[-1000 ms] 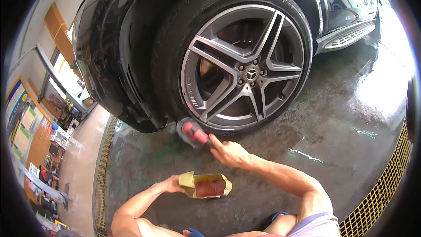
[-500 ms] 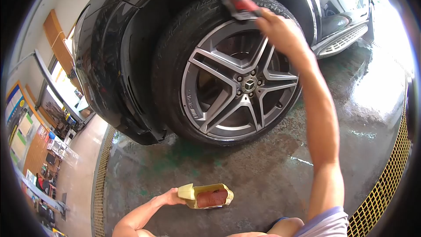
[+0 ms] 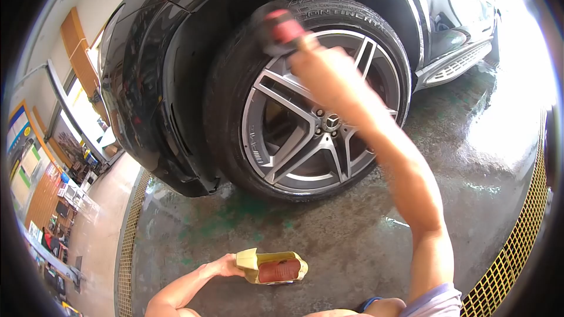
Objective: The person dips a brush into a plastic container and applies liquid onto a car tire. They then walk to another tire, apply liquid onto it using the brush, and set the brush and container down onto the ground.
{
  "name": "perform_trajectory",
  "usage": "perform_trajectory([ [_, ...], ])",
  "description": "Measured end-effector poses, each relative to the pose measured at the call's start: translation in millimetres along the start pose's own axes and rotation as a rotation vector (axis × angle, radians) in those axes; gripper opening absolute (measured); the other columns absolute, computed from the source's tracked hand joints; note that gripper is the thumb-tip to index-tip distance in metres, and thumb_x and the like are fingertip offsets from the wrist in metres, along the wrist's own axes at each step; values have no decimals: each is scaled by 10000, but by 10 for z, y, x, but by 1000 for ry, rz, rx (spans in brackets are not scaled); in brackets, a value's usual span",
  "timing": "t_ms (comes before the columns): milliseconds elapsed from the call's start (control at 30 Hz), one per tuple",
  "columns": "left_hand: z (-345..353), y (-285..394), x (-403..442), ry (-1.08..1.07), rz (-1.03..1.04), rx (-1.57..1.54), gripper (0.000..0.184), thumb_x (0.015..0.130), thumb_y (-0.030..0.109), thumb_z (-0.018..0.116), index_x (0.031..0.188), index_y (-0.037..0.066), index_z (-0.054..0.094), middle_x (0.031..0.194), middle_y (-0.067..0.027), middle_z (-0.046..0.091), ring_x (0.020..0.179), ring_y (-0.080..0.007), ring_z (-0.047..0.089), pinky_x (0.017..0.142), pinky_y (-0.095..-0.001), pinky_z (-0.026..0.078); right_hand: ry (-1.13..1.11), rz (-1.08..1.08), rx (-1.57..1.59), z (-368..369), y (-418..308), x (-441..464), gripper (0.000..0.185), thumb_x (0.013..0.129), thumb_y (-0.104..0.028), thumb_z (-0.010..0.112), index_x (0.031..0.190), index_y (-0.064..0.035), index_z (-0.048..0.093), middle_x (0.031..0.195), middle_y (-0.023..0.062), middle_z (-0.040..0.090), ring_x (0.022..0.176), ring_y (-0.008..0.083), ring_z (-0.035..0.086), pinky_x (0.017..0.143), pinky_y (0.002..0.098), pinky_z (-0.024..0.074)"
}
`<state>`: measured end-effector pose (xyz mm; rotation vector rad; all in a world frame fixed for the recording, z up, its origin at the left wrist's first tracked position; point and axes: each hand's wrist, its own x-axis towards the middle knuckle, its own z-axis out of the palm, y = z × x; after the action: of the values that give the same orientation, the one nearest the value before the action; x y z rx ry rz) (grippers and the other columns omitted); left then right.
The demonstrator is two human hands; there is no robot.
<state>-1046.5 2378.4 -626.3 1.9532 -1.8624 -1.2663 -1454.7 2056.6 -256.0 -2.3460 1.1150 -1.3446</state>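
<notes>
My right hand is closed around a red and black tire brush, smeared by motion. The brush is at the upper left of the tire, over the sidewall near the rim edge. Raised lettering shows on the tire's wet-looking top. Below my right forearm sits the silver and dark spoked wheel, its hub partly beside the arm. Low in the view, my left hand grips a cut-open yellowish plastic jug by its left end. Reddish-brown liquid lies inside it.
The black car's bumper curves along the left of the tire, with a side step behind the wheel. Yellow floor grating edges the wet dark floor. Shelves and tools line the far left.
My right hand and the brush have swept left and slightly down along the tire, uncovering lettering at its top. My left hand keeps the jug in nearly the same place.
</notes>
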Motion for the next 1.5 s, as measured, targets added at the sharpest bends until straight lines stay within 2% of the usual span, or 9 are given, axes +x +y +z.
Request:
perform_trajectory([
  [233, 41, 10, -76, 39, 63, -136, 521, 803, 148, 814, 1299, 60, 683, 1134, -77, 771, 1058, -141, 678, 966, -342, 538, -291, -439, -178, 174, -430, -470, 394, 1039, -276, 573, 1335, -15, 575, 737, 224, 702, 699, 415, 738, 628, 516, 604],
  [400, 8, -180, -31, 1, 25, -34, 508, 806, 165, 813, 1282, 45, 683, 1126, -95, 769, 1050, -144, 678, 940, -348, 546, -107, 30, -269, -720, 221, -103, 435, 1055, -396, 554, 1457, -235, 588, 912, 202, 755, 823, 387, 751, 742, 485, 609],
  [533, 69, -89, -74, 24, 14, -55, 522, 796, 179, 817, 1286, 56, 687, 1153, -112, 770, 1057, -168, 691, 949, -357, 547, 176, 128, -248, -1014, 2103, 238, 434, 1060, -383, 510, 1328, -72, 651, 886, 246, 722, 730, 380, 726, 690, 479, 562],
  [667, 16, -14, -68, 25, -7, 28, 534, 792, 185, 823, 1294, 60, 690, 1176, -113, 770, 1072, -169, 693, 960, -362, 545, 178, 585, -37, -948, 2211, 35, 460, 1066, -387, 472, 1171, 3, 693, 1096, 300, 718, 1022, 449, 713, 906, 532, 563],
  [867, -12, 119, -72, 21, -7, 34, 530, 804, 198, 820, 1302, 67, 692, 1181, -110, 771, 1075, -170, 693, 970, -352, 540, 192, 352, 171, -753, 929, 92, 357, 1062, -325, 509, 1118, 1, 645, 865, 202, 736, 639, 370, 727, 605, 482, 581],
  [933, -52, 163, -27, -16, -39, 24, 530, 803, 194, 823, 1302, 70, 694, 1167, -107, 773, 1069, -170, 693, 970, -350, 539, 355, 183, -179, -239, 659, 269, 361, 1035, -272, 487, 1196, 40, 571, 853, 265, 729, 685, 394, 746, 649, 464, 629],
  [1167, -97, 72, -49, -45, -54, -18, 530, 804, 127, 822, 1312, 59, 688, 1153, -79, 776, 1083, -149, 677, 981, -345, 538, -144, -379, 37, 681, -675, -595, 536, 897, -83, 540, 1366, 171, 489, 766, 283, 711, 727, 436, 751, 637, 524, 605],
  [1300, -36, 201, -56, -38, 31, 11, 556, 815, 87, 810, 1351, 70, 661, 1186, -71, 765, 1113, -152, 671, 999, -339, 534, -463, -529, -110, 855, -684, -583, 367, 972, -261, 611, 1265, -51, 677, 891, 204, 760, 849, 393, 768, 740, 504, 614],
  [1500, -67, 156, -66, -61, -41, 75, 513, 823, 104, 809, 1316, 64, 671, 1177, -77, 758, 1063, -148, 656, 978, -344, 534, -139, -395, -234, 436, -207, -471, 443, 1038, -380, 593, 1425, -171, 541, 700, 150, 713, 651, 381, 743, 562, 490, 591],
])
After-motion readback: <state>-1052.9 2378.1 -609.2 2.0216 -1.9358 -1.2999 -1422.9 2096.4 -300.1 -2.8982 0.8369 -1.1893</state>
